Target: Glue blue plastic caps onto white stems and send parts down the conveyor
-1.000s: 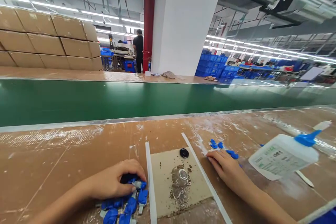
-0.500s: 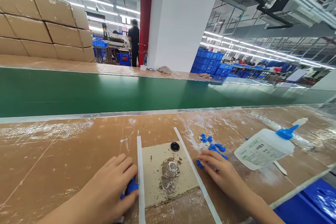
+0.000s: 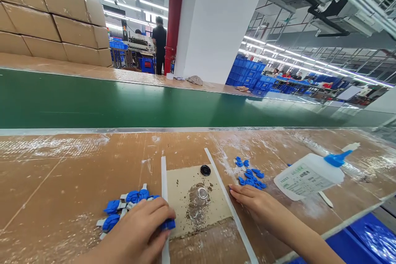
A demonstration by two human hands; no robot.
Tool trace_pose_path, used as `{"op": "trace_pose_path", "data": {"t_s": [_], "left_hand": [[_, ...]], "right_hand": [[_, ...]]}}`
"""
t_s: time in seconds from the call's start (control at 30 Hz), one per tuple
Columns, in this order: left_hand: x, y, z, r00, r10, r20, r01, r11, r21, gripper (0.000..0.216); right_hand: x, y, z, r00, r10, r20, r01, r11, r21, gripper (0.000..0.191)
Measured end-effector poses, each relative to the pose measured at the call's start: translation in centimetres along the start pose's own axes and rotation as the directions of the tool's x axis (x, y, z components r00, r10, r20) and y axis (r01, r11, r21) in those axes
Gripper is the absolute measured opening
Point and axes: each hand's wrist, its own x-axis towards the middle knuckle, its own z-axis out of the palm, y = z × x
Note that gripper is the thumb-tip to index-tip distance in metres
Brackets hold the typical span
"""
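Note:
My left hand (image 3: 140, 227) is closed around a blue piece (image 3: 168, 224), which sticks out between thumb and fingers over the left white strip (image 3: 164, 189). Beside and behind that hand lie several blue pieces with grey tabs (image 3: 111, 207), partly covered by it. My right hand (image 3: 250, 199) rests by the right white strip (image 3: 227, 194), fingertips pressed together; a speck of blue shows at their tips. Just beyond it is a loose pile of small flat blue pieces (image 3: 252, 179). Between the strips, a small clear cup (image 3: 201, 194) sits on a wet, speckled beige sheet (image 3: 179, 185).
A black round cap (image 3: 205, 170) lies at the sheet's far end. To the right, a white bottle with a blue nozzle (image 3: 309, 177) lies near a white stick (image 3: 326, 199). A green conveyor belt (image 3: 130, 103) runs behind the table. Stacked cartons (image 3: 74, 33) stand beyond.
My left hand has moved right with the blue piece, now over the left strip, and the blue-and-grey pieces have come into view. My right hand has drawn slightly away from the small blue pile.

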Motion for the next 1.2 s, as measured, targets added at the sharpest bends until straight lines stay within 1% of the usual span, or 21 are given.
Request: {"op": "trace_pose_path", "data": {"t_s": [0.07,0.1,0.13,0.2,0.27,0.3,0.33,0.4,0.47,0.53,0.6,0.7,0.73,0.8,0.87,0.9,0.97,1.0,1.07,1.13,1.2], "left_hand": [[0.2,0.0,0.0,0.998,-0.063,0.022,0.067,0.962,-0.266,0.023],[0.3,-0.2,0.3,0.993,-0.104,0.047,0.114,0.903,-0.414,0.020],[0.5,-0.4,0.7,0.988,-0.137,0.074,0.155,0.813,-0.561,0.019],[0.8,-1.0,1.9,0.982,-0.148,0.118,0.181,0.563,-0.807,0.025],[1.1,-1.7,3.1,0.988,-0.096,0.118,0.142,0.309,-0.940,0.034],[1.3,-1.9,3.6,0.991,-0.065,0.113,0.124,0.214,-0.969,0.038],[1.3,-2.1,4.0,0.994,-0.040,0.103,0.108,0.143,-0.984,0.040],[1.4,-2.2,4.4,0.996,-0.012,0.086,0.087,0.062,-0.994,0.040],[1.4,-2.0,4.2,0.997,-0.008,0.079,0.079,0.040,-0.996,0.039],[1.3,-1.5,3.7,0.996,-0.010,0.084,0.085,0.046,-0.995,0.040],[1.3,-1.0,3.1,0.996,-0.017,0.088,0.089,0.069,-0.994,0.042],[1.2,-0.6,2.7,0.994,-0.074,0.078,0.087,0.124,-0.988,0.042],[1.2,-0.6,2.8,0.993,-0.095,0.076,0.087,0.118,-0.989,0.042],[1.2,-0.7,3.1,0.991,-0.102,0.087,0.094,0.064,-0.993,0.044],[1.2,-0.8,3.5,0.995,-0.069,0.072,0.072,-0.005,-0.997,0.047],[1.1,-0.9,3.7,0.997,-0.055,0.059,0.058,-0.023,-0.998,0.048],[1.1,-0.8,3.9,0.998,-0.047,0.051,0.050,-0.038,-0.998,0.049],[1.0,-0.7,3.9,0.997,-0.051,0.054,0.052,-0.042,-0.998,0.050],[0.8,-0.5,3.9,0.996,-0.065,0.057,0.054,-0.051,-0.997,0.051],[0.7,-0.2,3.9,0.997,-0.061,0.042,0.038,-0.062,-0.997,0.050],[0.7,-0.1,3.9,0.998,-0.055,0.033,0.029,-0.077,-0.997,0.050]], "right_hand": [[0.5,-0.1,-0.6,0.999,-0.027,0.036,0.028,0.999,-0.020,0.051],[0.7,-0.2,-1.0,0.998,-0.040,0.051,0.042,0.999,-0.027,0.049],[1.1,-0.3,-1.4,0.997,-0.051,0.063,0.053,0.998,-0.030,0.047],[1.7,-0.6,-2.2,0.996,-0.064,0.070,0.066,0.997,-0.030,0.042],[2.2,-1.3,-2.9,0.998,-0.051,0.041,0.052,0.998,-0.026,0.035],[2.5,-1.8,-3.2,0.999,-0.037,0.014,0.037,0.999,-0.021,0.033],[2.8,-2.5,-3.5,1.000,-0.019,-0.016,0.019,1.000,-0.013,0.032],[3.6,-3.9,-3.7,0.996,-0.004,-0.090,0.008,0.999,0.042,0.034],[4.5,-5.4,-3.6,0.987,-0.040,-0.157,0.057,0.993,0.107,0.036],[5.4,-6.4,-3.3,0.977,-0.099,-0.190,0.124,0.985,0.123,0.038],[6.2,-6.9,-3.0,0.974,-0.136,-0.180,0.155,0.984,0.093,0.039],[6.8,-6.9,-2.6,0.980,-0.133,-0.149,0.146,0.986,0.083,0.040],[6.8,-6.9,-2.6,0.982,-0.130,-0.141,0.142,0.987,0.081,0.040],[6.7,-7.1,-2.6,0.984,-0.105,-0.146,0.123,0.985,0.120,0.040],[6.4,-7.9,-2.4,0.981,-0.002,-0.196,0.059,0.957,0.284,0.041],[6.2,-8.5,-2.3,0.971,0.081,-0.227,0.020,0.912,0.410,0.042],[5.8,-10.0,-1.7,0.934,0.250,-0.255,-0.017,0.744,0.668,0.043],[5.6,-10.8,-1.4,0.918,0.304,-0.255,-0.004,0.650,0.760,0.044],[5.4,-12.2,-0.7,0.908,0.344,-0.240,0.044,0.490,0.871,0.045],[5.3,-13.4,0.0,0.912,0.344,-0.225,0.076,0.396,0.915,0.047],[5.3,-14.1,0.4,0.910,0.348,-0.224,0.080,0.383,0.920,0.049]]}}
